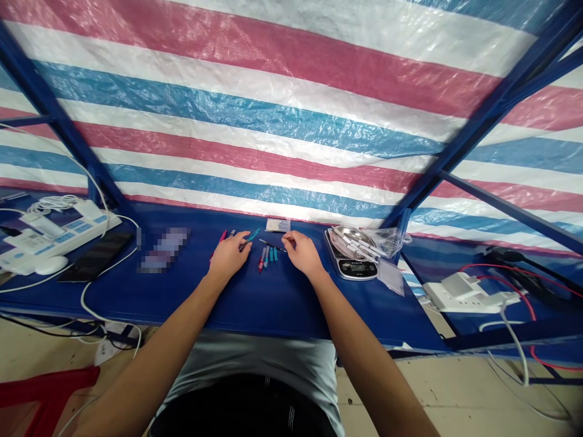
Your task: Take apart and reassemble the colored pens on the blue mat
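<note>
Above a blue tabletop, my left hand has its thumb and fingers closed on a teal pen. My right hand pinches the end of a thin dark stick that looks like a pen refill; its tip points left. Between the hands lie several short teal pen parts and a red pen part. A red pen shows partly beyond my left hand. Behind my right hand lies a small clear bag with pale pieces in it.
On the right stands a digital scale with a metal bowl, white sticks and plastic bags on it. To the left are a black phone, a white power strip and loose cables. A striped tarp hangs behind.
</note>
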Demonstrator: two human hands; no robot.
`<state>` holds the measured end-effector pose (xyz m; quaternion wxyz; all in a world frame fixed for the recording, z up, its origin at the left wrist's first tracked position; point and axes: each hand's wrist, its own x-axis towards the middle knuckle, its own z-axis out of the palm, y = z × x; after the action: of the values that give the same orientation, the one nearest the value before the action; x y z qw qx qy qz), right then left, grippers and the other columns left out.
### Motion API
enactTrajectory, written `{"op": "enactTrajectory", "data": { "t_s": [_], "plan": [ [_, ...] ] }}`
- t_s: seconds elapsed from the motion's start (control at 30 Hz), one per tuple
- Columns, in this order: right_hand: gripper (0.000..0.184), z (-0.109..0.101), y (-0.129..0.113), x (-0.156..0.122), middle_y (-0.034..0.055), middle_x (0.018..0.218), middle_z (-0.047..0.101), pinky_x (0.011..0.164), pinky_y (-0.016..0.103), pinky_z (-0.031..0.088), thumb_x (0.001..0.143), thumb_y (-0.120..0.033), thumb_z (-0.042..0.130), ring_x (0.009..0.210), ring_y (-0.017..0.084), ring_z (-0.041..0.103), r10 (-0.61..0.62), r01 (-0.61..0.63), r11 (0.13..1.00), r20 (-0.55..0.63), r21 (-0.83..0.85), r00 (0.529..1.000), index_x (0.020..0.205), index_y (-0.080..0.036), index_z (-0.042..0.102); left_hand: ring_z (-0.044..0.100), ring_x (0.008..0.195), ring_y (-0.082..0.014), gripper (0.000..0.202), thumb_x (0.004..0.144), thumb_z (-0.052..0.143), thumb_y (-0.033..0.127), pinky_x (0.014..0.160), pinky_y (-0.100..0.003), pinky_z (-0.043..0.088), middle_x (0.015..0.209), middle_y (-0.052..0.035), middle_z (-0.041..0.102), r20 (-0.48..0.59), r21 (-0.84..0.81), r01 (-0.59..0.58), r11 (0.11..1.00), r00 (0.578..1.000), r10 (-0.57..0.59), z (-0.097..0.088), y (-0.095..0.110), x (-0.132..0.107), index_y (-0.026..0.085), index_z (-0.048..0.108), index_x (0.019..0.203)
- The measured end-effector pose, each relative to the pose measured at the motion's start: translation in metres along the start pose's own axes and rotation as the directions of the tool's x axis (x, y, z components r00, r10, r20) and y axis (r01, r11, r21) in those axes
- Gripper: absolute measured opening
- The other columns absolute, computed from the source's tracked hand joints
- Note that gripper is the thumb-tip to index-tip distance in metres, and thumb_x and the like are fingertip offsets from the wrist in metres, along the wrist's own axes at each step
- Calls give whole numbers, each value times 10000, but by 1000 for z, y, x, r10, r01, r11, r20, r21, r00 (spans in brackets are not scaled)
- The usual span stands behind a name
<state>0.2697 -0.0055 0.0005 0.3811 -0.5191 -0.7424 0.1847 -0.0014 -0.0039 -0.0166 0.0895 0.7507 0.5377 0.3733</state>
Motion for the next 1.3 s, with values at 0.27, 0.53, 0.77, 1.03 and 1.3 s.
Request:
{"op": "enactTrajectory", "data": {
  "t_s": [0.27,0.53,0.77,1.03,1.3],
  "plan": [
    [184,6,8,3,80,1083,755,927,349,486,969,-87,630,1021,242,649,-28,57,974,134,-221,991,1040,-213,744,658,1212,-396,358,991,631,303,1015,-525,512,1298,-187,721,-119,309,22,951,993,16,-2,3,-5,205,708,1326],
    [179,-11,-1,5,87,1013,738,855,306,456,891,-54,653,931,222,662,162,-99,922,140,-374,977,1016,-173,697,653,1017,-335,310,985,688,416,959,-474,501,1000,-106,766,149,145,-245,959,963,224,7,24,-6,219,774,1208],
    [194,-20,-2,3,115,1083,730,870,306,452,907,-70,631,966,228,661,190,-94,890,176,-446,966,1067,-155,697,687,1035,-362,241,916,712,244,991,-505,470,1018,-104,809,34,77,-132,988,991,129,10,7,-3,229,790,1143],
    [249,-23,3,7,113,1043,721,852,312,433,896,-39,598,905,231,642,46,108,871,297,-479,954,1080,-152,722,700,1096,-322,217,1036,614,259,1015,-490,488,1139,-102,786,9,-44,-170,984,985,171,10,-2,0,244,735,1215],
    [253,-23,2,3,72,1037,690,847,294,482,904,-51,614,850,196,644,-136,200,921,204,-334,969,1073,-187,745,714,1132,-264,268,1088,550,319,1024,-428,565,1229,-101,726,-25,-205,-183,961,983,182,0,8,2,239,716,1284]
  ]
}}
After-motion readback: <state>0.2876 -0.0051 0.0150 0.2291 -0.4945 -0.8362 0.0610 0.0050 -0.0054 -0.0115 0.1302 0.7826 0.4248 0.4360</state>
